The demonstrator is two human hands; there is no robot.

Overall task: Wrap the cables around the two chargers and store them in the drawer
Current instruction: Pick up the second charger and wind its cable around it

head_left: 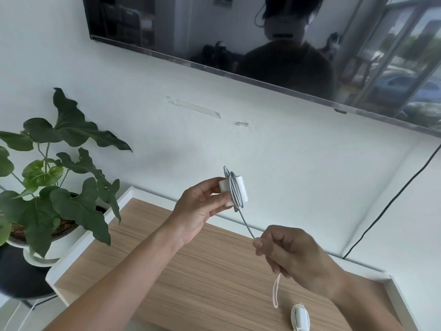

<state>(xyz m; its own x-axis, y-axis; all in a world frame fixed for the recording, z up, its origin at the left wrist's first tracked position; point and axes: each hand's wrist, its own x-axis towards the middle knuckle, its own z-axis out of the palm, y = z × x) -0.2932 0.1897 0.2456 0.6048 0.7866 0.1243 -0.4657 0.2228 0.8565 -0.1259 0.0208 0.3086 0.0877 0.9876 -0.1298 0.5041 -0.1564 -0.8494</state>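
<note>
My left hand [199, 211] holds a white charger [226, 189] up above the wooden top, with several turns of grey cable [236, 192] wound around its body. The cable runs down and to the right into my right hand [286, 254], which pinches it taut; its loose end hangs in a loop [276, 293] below that fist. A second white charger [301, 317] lies on the wooden cabinet top [191, 283] at the bottom edge, its cable wound around it. No drawer is visible.
A potted plant [55, 187] in a white pot stands on a dark stool at the left. A wall-mounted screen [262, 44] hangs above. A black cord [393, 201] runs down the wall at right. The top has a raised white rim [105, 223].
</note>
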